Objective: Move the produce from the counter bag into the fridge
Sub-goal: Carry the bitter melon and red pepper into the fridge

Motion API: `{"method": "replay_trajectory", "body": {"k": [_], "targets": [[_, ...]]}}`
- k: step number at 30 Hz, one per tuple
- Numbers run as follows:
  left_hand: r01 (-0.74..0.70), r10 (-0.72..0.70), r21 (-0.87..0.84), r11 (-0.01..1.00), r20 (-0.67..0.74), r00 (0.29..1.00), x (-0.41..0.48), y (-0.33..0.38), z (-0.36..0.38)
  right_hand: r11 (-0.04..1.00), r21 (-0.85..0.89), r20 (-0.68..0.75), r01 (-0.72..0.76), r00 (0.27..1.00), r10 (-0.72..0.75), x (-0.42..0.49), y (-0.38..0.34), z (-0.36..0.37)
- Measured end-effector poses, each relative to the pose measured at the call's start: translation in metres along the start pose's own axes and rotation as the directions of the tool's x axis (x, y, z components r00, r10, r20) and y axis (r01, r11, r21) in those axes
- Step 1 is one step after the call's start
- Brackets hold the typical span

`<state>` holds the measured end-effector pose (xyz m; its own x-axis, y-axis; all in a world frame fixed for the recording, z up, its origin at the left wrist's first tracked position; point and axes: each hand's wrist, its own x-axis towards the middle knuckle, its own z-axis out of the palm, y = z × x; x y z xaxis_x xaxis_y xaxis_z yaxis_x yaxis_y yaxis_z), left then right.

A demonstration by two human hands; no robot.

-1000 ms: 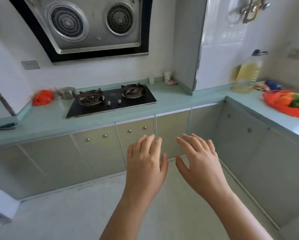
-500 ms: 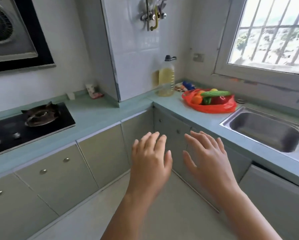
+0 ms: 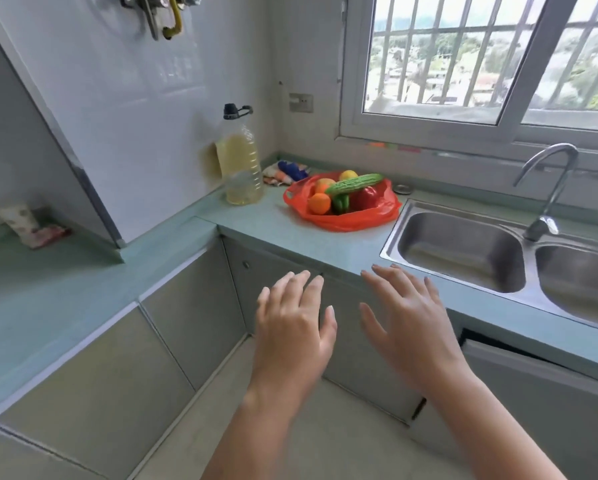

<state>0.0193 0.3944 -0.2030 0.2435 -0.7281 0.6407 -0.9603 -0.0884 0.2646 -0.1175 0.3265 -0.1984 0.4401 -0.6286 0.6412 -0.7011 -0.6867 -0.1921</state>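
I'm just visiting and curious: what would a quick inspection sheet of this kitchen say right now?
Surface: pale green counter, running round a corner to a steel double sink.
Job's things: open red bag on the counter beside the sink, holding a bitter gourd, an orange, a red pepper and other produce; fridge not in view.
Clutter: oil bottle, a cloth behind the bag, a small packet far left.
Grippers: left hand and right hand open, empty, short of the counter.
Cables: nothing seen.
Surroundings: barred window, tap, cabinet doors below.
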Motion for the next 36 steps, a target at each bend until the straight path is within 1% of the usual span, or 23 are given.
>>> {"method": "replay_trajectory", "body": {"k": [6,13,18,24,29,33,36], "targets": [[-0.016,0.016,-0.02,1.0,0.029,0.999,0.071,-0.077,0.035,0.999,-0.028,-0.004,-0.034,0.999,0.033,0.078,-0.012,0.067],[-0.039,0.044,-0.044,0.998,0.117,0.992,0.129,-0.114,0.092,0.995,-0.075,0.032,-0.073,0.997,0.075,0.136,0.018,0.127],[-0.05,0.061,-0.068,0.996,0.166,0.984,0.184,-0.125,0.151,0.99,-0.063,0.051,-0.13,0.99,0.133,0.18,0.062,0.172],[-0.077,0.098,-0.099,0.992,0.225,0.969,0.269,-0.125,0.223,0.986,-0.055,0.062,-0.158,0.985,0.161,0.244,0.135,0.216],[-0.029,0.062,-0.136,0.99,0.244,0.968,0.32,-0.125,0.273,0.985,-0.069,0.082,-0.16,0.983,0.166,0.289,0.189,0.247],[-0.002,0.051,-0.15,0.989,0.325,0.944,0.336,-0.131,0.31,0.977,-0.092,0.107,-0.191,0.974,0.2,0.309,0.218,0.27],[0.012,0.048,-0.163,0.987,0.358,0.932,0.357,-0.138,0.336,0.969,-0.108,0.124,-0.224,0.964,0.236,0.322,0.237,0.29]]}}
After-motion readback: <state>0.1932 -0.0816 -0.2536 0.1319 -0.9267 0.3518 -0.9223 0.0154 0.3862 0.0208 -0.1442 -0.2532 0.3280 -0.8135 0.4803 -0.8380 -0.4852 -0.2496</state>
